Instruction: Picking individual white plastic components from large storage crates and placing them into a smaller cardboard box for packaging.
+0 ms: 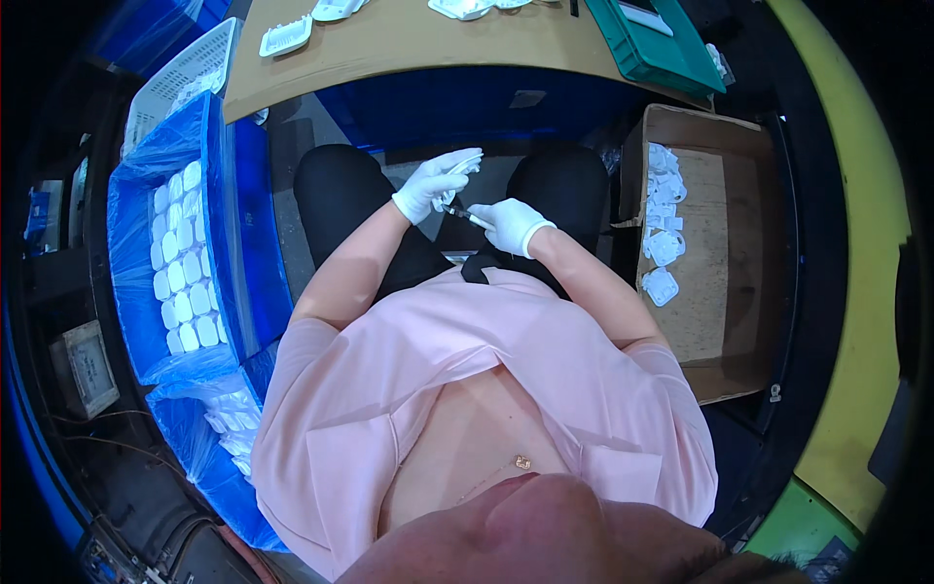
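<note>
My left hand (428, 187), in a white glove, is closed around a small white plastic part (472, 164) above my lap. Much of that part is covered by the fingers. In my gloved right hand (512, 226) is a small hand tool (477, 220) with a pale handle and a dark front end. The tool's dark end reaches up to the left hand, at the lower side of the white part. Whether it touches the part is too small to tell.
Ahead stands a brown-topped table (428, 49) with white parts and a green crate (652, 49). On my left, a blue bin (248, 204) holds rows of white parts, near a white basket (233, 44). A cardboard box (710, 350) with loose white parts sits on my right.
</note>
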`<move>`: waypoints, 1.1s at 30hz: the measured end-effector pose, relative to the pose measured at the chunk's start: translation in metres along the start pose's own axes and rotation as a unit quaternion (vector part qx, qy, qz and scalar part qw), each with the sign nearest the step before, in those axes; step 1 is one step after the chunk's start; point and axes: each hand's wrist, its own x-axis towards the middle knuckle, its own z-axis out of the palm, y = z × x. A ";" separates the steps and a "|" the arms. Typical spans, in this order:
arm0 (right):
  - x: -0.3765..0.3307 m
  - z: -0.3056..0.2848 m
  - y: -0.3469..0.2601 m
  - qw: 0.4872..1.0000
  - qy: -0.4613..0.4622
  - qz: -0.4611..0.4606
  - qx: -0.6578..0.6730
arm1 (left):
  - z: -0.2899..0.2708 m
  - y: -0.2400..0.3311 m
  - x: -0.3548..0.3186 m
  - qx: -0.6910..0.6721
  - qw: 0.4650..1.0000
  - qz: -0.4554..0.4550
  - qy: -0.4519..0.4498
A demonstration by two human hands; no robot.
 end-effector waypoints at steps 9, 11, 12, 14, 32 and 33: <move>0.001 0.010 0.005 0.998 0.007 -0.028 -0.047 | 0.010 -0.002 -0.001 0.045 0.998 0.004 -0.034; -0.001 0.012 0.006 0.999 0.013 -0.041 -0.030 | 0.005 -0.004 -0.001 0.062 0.997 -0.005 -0.045; -0.001 0.012 0.009 0.999 0.010 -0.038 -0.017 | 0.005 -0.003 0.001 0.075 0.996 0.004 -0.041; -0.003 0.012 0.011 0.998 0.034 -0.043 0.016 | -0.004 -0.002 0.002 0.021 1.000 -0.008 0.008; -0.003 0.018 0.021 0.978 0.127 -0.003 0.163 | -0.122 0.160 0.087 -0.081 0.904 0.195 0.372; -0.008 0.016 0.020 0.975 0.142 0.002 0.169 | -0.117 0.159 0.089 -0.033 0.907 0.180 0.379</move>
